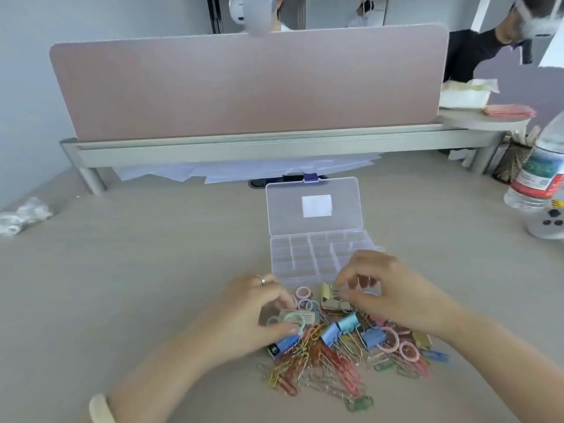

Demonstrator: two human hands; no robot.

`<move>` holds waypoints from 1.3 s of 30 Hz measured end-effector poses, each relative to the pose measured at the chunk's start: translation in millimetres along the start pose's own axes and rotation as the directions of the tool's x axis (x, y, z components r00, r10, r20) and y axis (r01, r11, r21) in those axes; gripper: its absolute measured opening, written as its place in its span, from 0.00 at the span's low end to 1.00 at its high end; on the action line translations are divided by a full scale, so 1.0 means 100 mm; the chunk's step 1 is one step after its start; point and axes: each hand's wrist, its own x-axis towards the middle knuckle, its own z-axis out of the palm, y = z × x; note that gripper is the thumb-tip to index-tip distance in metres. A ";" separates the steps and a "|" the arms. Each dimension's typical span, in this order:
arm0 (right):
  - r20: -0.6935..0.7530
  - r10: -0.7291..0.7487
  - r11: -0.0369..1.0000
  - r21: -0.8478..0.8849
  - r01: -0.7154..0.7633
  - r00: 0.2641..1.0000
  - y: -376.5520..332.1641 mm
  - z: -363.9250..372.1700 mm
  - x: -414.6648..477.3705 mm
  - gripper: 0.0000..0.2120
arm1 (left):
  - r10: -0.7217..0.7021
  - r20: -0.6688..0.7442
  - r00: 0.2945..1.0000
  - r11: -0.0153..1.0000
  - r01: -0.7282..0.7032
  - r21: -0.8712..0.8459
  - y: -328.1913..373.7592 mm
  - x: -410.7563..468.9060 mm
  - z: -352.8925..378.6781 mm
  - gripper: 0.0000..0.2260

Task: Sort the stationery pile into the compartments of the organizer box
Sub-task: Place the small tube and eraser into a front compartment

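Observation:
A clear plastic organizer box (305, 254) lies open on the desk, its lid (314, 206) folded back and its compartments see-through. Just in front of it spreads the stationery pile (341, 352): coloured paper clips, blue binder clips (348, 323), pink and green rings (409, 351), gold clips. My left hand (253, 309) rests over the pile's left side, fingers curled around a pale green ring (294, 320). My right hand (387, 288) hovers over the pile's far right, fingers bent down among the clips; whether it holds one is blurred.
A pink divider panel (244, 87) and a grey shelf rail (274, 148) close the desk's far side. A water bottle (543, 172) and a mesh pen cup (512, 160) stand at the right. Crumpled plastic (21, 215) lies at the far left.

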 end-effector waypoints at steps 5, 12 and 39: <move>0.148 -0.022 1.000 0.023 0.019 0.989 0.02 0.11 0.02 0.08 | 0.020 0.117 0.993 0.994 -0.032 0.106 -0.04 0.04 -0.06 0.15; 0.118 -0.103 0.986 -0.122 0.117 0.988 0.01 0.39 0.09 0.16 | 0.027 0.086 0.996 0.953 -0.051 0.298 -0.09 -0.10 0.01 0.20; -0.140 -0.205 0.947 -0.279 0.160 0.969 0.00 0.66 0.05 0.12 | -0.310 -0.372 0.875 0.892 0.133 -0.431 -0.25 0.21 -0.12 0.06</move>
